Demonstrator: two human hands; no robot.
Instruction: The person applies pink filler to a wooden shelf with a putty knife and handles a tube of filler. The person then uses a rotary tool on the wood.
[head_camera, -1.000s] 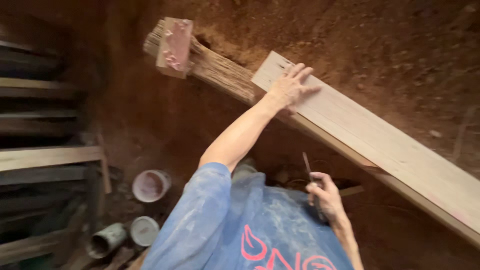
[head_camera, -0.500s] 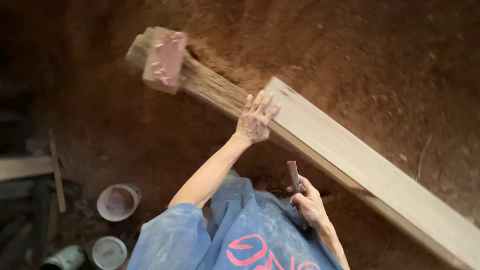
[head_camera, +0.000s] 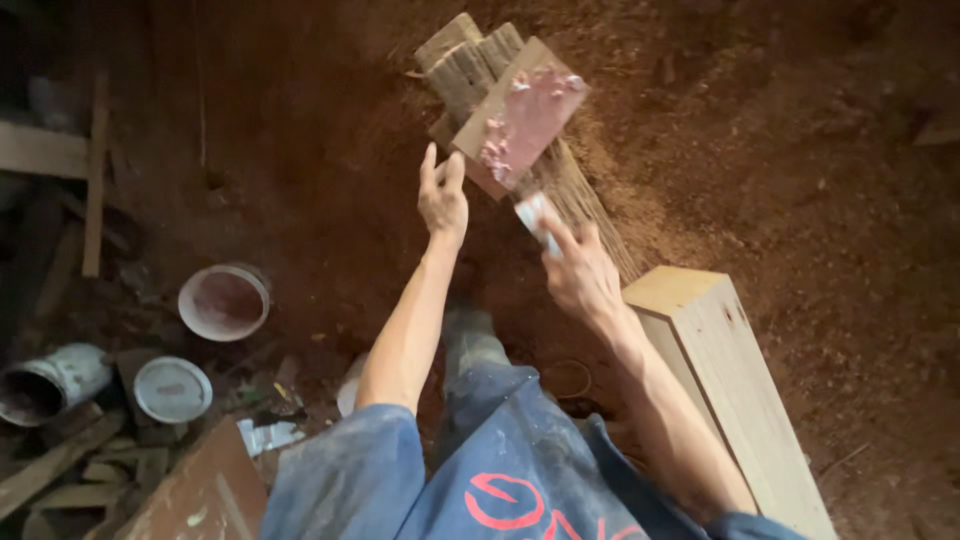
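Upper centre of the frame: the right hand (head_camera: 578, 272) grips a putty knife (head_camera: 537, 222) against the smeared board (head_camera: 520, 118) (stiff, probably light; best held by its edges). The left hand (head_camera: 441, 192) reaches open, just beside the board.

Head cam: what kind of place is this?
Likely a rough woodworking or building site on bare ground. The floor is red-brown dirt, a pale timber beam lies across it, and open paint pots sit among scrap boards. The right hand holds a putty knife.
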